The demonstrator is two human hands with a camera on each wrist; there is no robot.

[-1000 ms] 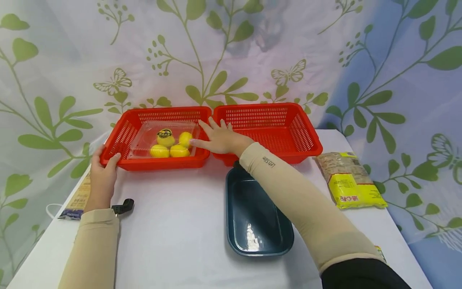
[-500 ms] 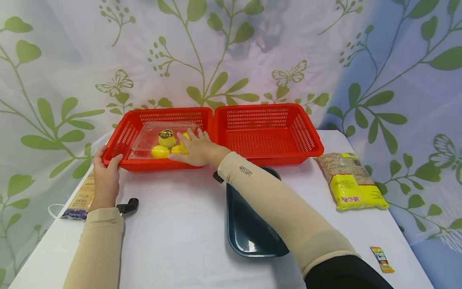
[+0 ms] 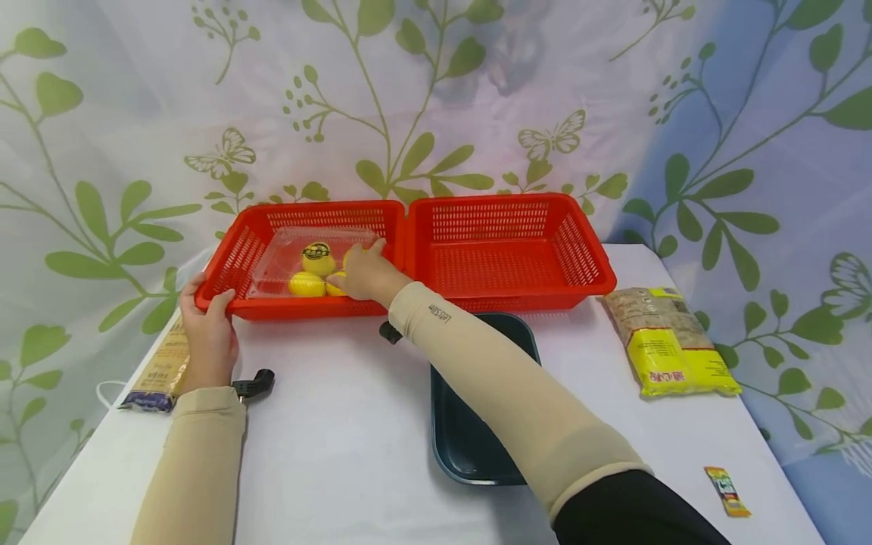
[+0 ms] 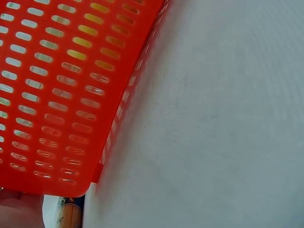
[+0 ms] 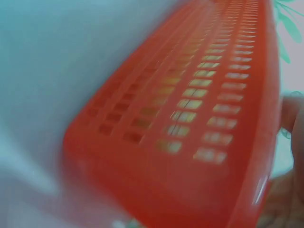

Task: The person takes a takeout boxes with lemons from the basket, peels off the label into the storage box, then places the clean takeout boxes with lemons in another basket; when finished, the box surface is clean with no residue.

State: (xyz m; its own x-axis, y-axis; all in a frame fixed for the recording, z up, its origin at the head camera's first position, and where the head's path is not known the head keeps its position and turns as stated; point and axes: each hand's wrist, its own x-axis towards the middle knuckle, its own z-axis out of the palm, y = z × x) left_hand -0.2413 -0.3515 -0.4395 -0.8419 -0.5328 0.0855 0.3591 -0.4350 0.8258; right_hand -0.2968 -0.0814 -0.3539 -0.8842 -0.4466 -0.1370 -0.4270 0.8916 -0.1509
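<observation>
Head: the left rectangular red slotted-plastic basket [image 3: 300, 309] is gripped at its left end by the left hand [image 3: 210, 341]. The clear plastic box [image 3: 272, 261] of round yellow items [image 3: 306, 284] is held inside, its right end covered by the right hand [image 3: 368, 274]; pinched or not, can't be told. Left wrist: slotted wall, hand mostly cropped. Right wrist: blurred, grip unresolved. Risk: box could be snagged on the rim or dented if lifted one-ended.

Fruit box [image 3: 316, 253] in left basket [image 3: 300, 309]; tray [image 3: 470, 443] before right basket [image 3: 490, 263]
</observation>
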